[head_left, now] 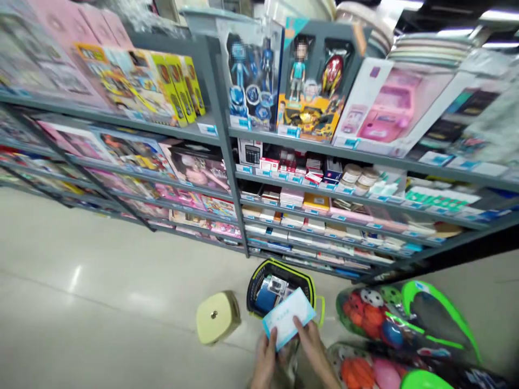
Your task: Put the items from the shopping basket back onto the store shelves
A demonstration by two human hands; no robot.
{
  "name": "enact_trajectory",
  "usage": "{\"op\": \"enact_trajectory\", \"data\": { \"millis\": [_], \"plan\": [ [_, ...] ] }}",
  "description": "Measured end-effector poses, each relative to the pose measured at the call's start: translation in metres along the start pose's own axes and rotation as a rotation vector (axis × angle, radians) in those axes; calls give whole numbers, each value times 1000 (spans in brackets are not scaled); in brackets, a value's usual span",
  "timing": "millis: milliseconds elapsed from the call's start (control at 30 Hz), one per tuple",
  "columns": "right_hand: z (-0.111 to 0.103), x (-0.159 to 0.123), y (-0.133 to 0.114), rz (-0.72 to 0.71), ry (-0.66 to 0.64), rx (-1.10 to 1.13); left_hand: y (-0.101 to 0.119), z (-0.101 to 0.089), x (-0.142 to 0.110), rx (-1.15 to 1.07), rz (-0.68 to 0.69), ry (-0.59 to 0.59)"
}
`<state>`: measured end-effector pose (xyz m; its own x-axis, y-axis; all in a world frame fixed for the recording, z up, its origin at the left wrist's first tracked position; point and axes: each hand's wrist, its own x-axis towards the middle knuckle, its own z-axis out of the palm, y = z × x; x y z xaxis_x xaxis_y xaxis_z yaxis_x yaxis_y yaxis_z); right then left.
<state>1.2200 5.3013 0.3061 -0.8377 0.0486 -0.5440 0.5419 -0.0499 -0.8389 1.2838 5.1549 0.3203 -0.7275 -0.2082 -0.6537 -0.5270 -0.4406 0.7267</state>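
Observation:
Both my hands hold a flat white and light blue box (288,317) low in the head view, just above a shopping basket. My left hand (266,354) grips its lower left corner, thumb on top. The fingers of my right hand (311,337) wrap its lower right edge. The black basket with a yellow-green rim (284,266) stands on the floor beneath the box and holds several small packs, one of them blue.
A small pale yellow stool (218,317) stands left of the basket. Grey shelving (231,162) with toy boxes and stationery fills the far side. Net bags of coloured balls and green toys (389,319) lie at the right. Pale tiled floor (89,286) spreads left.

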Motion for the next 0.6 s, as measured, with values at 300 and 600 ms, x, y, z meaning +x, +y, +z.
{"op": "enact_trajectory", "data": {
  "millis": [300, 600],
  "plan": [
    [-22, -47, -102, -161, -84, 230, 132, -10, -39, 33, 198, -178],
    [-11, -74, -189, -271, -245, 288, 172, 15, -75, -269, 391, -14]
  ]
}}
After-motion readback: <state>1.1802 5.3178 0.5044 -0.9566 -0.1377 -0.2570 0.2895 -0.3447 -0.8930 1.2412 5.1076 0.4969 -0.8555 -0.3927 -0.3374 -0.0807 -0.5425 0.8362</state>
